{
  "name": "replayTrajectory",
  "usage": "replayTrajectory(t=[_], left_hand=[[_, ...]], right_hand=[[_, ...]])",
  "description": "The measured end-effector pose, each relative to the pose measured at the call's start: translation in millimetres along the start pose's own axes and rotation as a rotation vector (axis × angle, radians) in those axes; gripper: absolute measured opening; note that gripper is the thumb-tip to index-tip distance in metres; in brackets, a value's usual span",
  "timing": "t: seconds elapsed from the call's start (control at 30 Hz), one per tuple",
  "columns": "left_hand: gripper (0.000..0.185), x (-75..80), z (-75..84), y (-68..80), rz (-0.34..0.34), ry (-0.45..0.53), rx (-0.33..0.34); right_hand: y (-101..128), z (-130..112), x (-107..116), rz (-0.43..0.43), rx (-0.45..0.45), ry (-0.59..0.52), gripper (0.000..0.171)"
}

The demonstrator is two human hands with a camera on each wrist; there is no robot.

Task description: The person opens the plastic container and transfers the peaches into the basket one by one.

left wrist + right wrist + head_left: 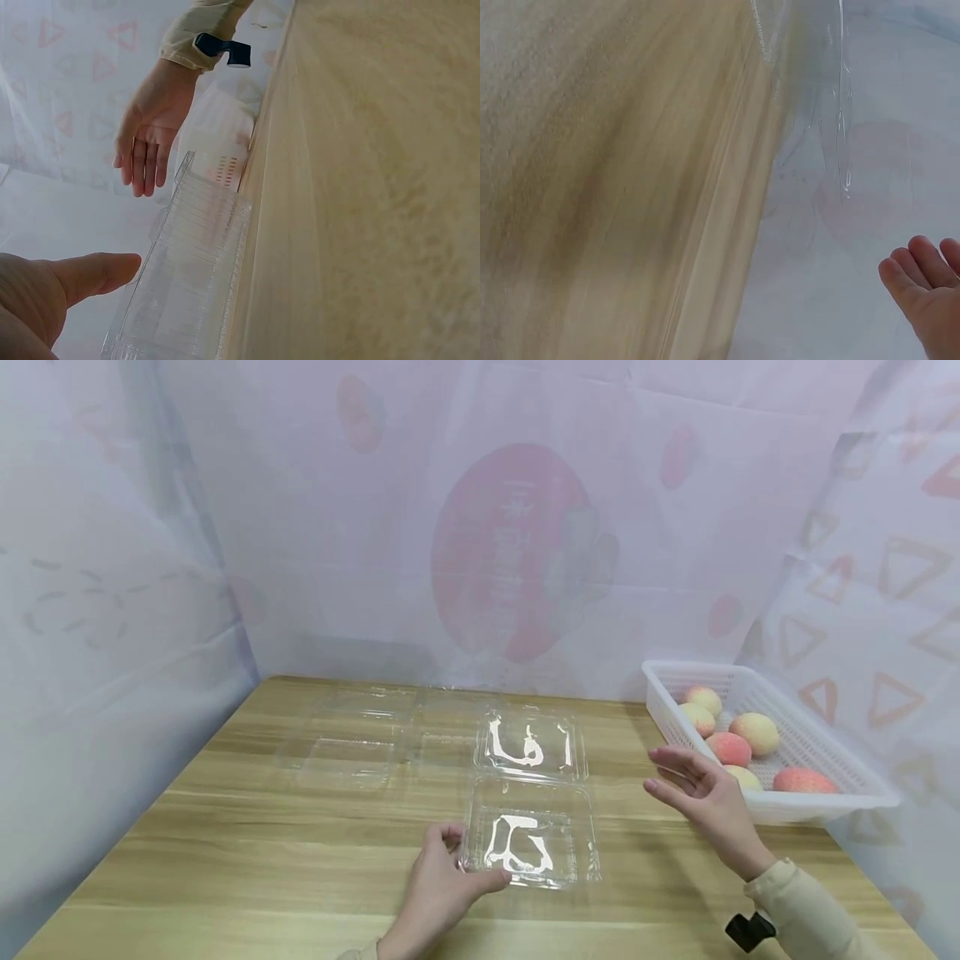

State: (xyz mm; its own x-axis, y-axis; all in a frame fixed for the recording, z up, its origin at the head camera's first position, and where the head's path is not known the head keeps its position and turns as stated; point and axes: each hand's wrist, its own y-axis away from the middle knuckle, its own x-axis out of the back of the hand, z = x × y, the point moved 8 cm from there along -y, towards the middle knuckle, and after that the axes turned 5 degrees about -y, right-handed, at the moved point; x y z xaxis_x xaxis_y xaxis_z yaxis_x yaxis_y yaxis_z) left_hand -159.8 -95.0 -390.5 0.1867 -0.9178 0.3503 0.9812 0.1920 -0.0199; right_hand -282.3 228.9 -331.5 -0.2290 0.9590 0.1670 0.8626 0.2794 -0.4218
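A clear plastic clamshell box lies opened on the table, its front half [573,852] nearer me and its back half [577,752] behind. My left hand [442,881] grips the front left corner, thumb along the front rim and fingers at the left side. In the left wrist view the straight thumb meets the rim of the clear box [187,247]. My right hand [712,802] is raised between the box and the fruit basket, fingers loosely extended and holding nothing. The right wrist view shows its fingers [907,277] apart from the plastic.
On the right, a white plastic basket [847,768] holds several pink and yellow peaches [753,733]. More clear boxes [348,752] stand opened at the back left of the wooden table [247,860]. Printed cloth walls [337,552] enclose the back and sides.
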Motion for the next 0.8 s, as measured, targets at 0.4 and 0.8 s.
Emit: replayTrajectory(t=[0.4,0.8], left_hand=[[0.088,-2.9,3.2,-1.6,-0.031,0.014,-0.014],[0.105,-6.0,1.8,1.7,-0.096,-0.011,-0.017]], right_hand=[[2.5,6.0,-26.0,-0.095,0.015,0.023,0.047],[5.1,11.5,-41.1,-0.148,-0.052,0.124,0.048]])
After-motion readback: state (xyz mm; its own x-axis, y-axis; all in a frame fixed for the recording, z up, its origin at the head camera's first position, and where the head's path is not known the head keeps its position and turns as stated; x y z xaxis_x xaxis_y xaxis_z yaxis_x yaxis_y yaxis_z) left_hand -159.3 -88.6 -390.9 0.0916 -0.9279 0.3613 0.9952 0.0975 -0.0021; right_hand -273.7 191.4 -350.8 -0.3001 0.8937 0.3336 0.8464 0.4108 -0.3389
